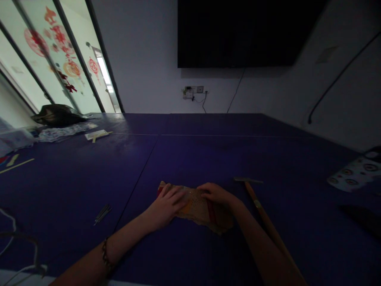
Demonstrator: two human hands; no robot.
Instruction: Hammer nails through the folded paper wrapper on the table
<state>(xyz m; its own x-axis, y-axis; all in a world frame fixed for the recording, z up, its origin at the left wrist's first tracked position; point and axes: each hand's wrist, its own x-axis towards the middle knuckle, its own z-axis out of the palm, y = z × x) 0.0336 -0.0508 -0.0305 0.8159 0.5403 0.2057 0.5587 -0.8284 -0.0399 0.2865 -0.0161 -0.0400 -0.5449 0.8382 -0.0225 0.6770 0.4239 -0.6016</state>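
Observation:
A torn brown piece of cardboard (195, 202) with red bands and many small holes lies on the purple tabletop in front of me. My left hand (169, 204) rests over its left part, fingers stretched out across the surface. At its upper right edge, my right hand (218, 194) grips the cardboard between fingers and thumb. Just right of that hand lies a hammer (258, 204) with a thin metal head and a long wooden handle, partly behind my right forearm. Several nails (102, 214) lie in a small bunch to the left.
Pale cables (12, 234) curl at the near left edge. Plastic wrapping (65, 132), a dark bag (58, 114) and a small white packet (97, 135) lie at the far left. A patterned pouch (354, 172) and a dark object (361, 218) are on the right.

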